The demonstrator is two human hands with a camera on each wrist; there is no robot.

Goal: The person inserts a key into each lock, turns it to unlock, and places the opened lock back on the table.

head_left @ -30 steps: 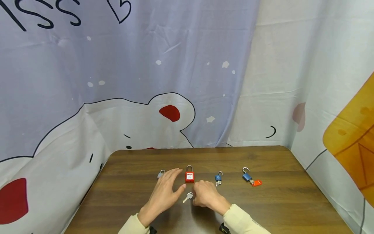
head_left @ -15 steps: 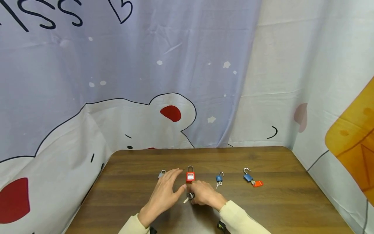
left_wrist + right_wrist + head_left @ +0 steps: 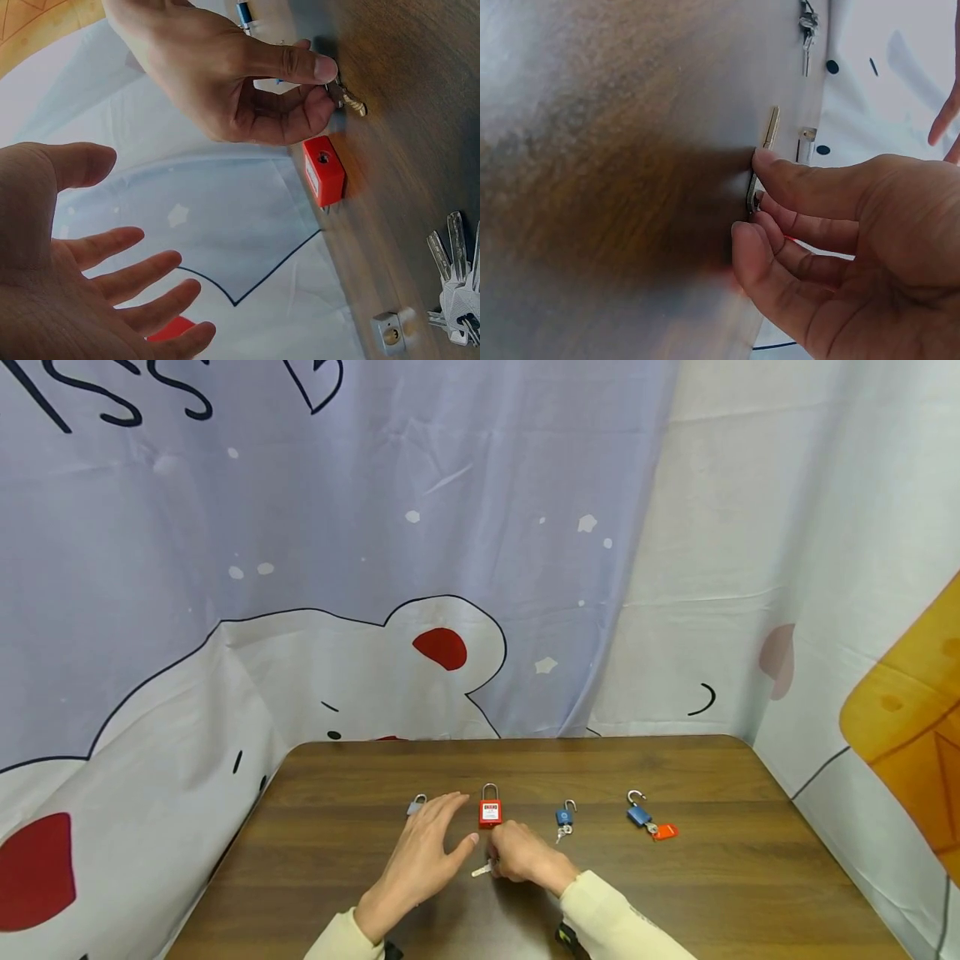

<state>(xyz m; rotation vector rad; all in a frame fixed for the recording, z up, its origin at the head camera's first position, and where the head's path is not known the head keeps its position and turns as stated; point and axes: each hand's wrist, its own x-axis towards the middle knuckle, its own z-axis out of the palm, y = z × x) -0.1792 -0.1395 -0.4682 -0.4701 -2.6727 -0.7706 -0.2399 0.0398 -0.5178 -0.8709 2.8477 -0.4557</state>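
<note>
My right hand (image 3: 521, 853) pinches a metal key (image 3: 773, 126) by its head, low at the table. Its blade sticks out to the left in the head view, and a brassy part of it (image 3: 352, 102) shows in the left wrist view. Just beyond that hand a red padlock (image 3: 491, 812) with a white label has its shackle pointing away; its keyhole end faces the left wrist camera. My left hand (image 3: 423, 852) is held with fingers spread and holds nothing. Past its fingertips lies a small grey padlock (image 3: 415, 807), partly hidden in the head view.
A bunch of keys (image 3: 459, 296) lies on the wooden table (image 3: 712, 893) near the grey padlock. To the right are a small blue padlock (image 3: 564, 817) with keys and another blue padlock (image 3: 638, 815) with an orange tag (image 3: 664, 832); both shackles are open. A printed curtain (image 3: 337, 527) hangs behind.
My right hand has moved slightly left and taken the key between its fingers; it lay beside the hand one second ago. My left hand has stayed in place.
</note>
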